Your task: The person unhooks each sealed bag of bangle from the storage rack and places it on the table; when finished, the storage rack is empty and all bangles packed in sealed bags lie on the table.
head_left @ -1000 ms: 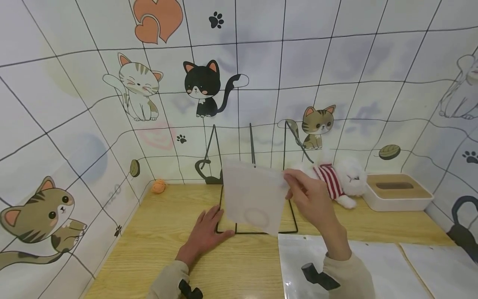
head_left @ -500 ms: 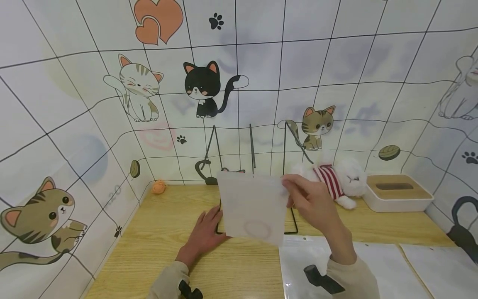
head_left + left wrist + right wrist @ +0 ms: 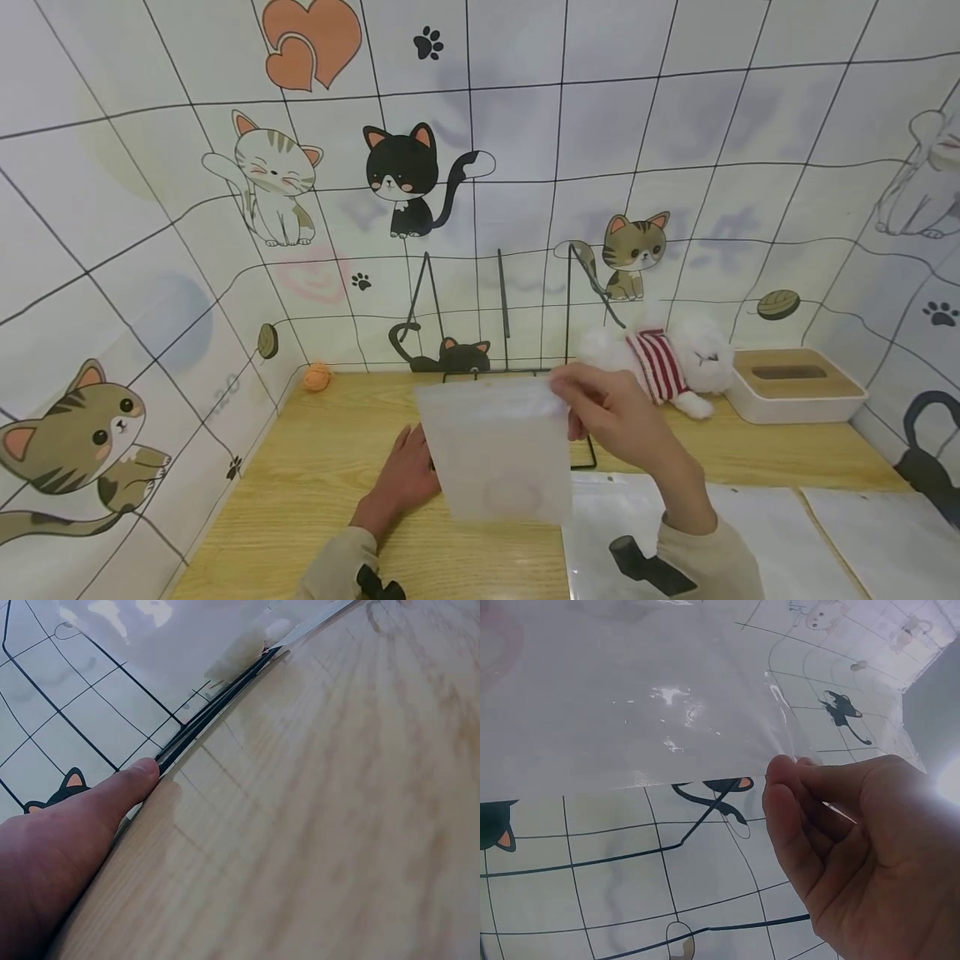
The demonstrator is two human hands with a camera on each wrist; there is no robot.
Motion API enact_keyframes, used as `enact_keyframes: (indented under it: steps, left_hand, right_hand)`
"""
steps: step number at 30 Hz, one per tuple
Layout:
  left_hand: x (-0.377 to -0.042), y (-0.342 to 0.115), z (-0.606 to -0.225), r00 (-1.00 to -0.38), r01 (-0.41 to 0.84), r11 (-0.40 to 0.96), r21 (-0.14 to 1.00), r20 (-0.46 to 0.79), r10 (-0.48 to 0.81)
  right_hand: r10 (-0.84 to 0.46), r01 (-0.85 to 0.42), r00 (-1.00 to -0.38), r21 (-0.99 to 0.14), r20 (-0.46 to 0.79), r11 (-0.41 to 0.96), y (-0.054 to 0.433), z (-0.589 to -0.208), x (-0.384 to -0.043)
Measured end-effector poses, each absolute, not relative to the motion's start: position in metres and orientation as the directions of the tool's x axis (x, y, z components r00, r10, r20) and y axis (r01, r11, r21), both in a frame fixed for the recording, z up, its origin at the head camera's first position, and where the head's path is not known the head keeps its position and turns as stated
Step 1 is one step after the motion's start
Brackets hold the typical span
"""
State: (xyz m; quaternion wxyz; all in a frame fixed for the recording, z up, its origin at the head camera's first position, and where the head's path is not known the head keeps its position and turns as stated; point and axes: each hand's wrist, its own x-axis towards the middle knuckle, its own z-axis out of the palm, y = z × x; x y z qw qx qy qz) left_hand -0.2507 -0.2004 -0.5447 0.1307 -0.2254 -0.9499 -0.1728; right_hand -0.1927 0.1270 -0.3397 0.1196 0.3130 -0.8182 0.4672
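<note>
My right hand (image 3: 622, 412) pinches the upper right corner of a translucent plastic bag (image 3: 495, 450), with a faint ring mark low on it. The bag hangs above the table, in front of a black wire rack (image 3: 568, 308) with upright prongs. In the right wrist view the thumb and fingers of the right hand (image 3: 870, 832) hold the bag's edge (image 3: 667, 697). My left hand (image 3: 401, 483) rests at the rack's left side, partly behind the bag. Its thumb (image 3: 139, 774) touches the black base wire (image 3: 217, 703) in the left wrist view; its other fingers are mostly hidden there.
White plastic sheets (image 3: 615, 542) lie at the front right of the wooden table (image 3: 300, 500). A white plush toy (image 3: 660, 367) in a red-striped shirt and a tissue box (image 3: 798, 408) with a wooden lid stand at the back right. Cat-print walls enclose the table.
My right hand has brought the bag down and toward me, slightly left, clear of the rack's middle prong. The left hand has stayed at the rack, now more covered by the bag.
</note>
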Motion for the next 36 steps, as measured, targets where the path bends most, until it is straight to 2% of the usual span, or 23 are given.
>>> enact_keyframes:
  steps: [6,10,17,36]
  left_hand:
    - [-0.248,-0.204,-0.544,-0.840,0.497,0.859,0.120,0.312,0.443]
    - [-0.249,-0.210,-0.550,-0.803,0.534,0.844,0.059,0.348,0.484]
    - [-0.247,-0.205,-0.544,-0.829,0.505,0.862,0.050,0.309,0.467]
    - [-0.249,-0.204,-0.547,-0.826,0.506,0.859,0.075,0.327,0.458]
  right_hand:
    - [-0.485,-0.575,-0.774,-0.772,0.407,0.271,0.126,-0.340,-0.192]
    - [-0.533,-0.550,-0.762,-0.802,0.368,0.233,0.125,-0.341,-0.194]
    - [-0.576,-0.516,-0.753,-0.828,0.318,0.218,0.124,-0.348,-0.205]
    - [-0.562,-0.462,-0.793,-0.835,0.236,0.300,0.125,-0.352,-0.211]
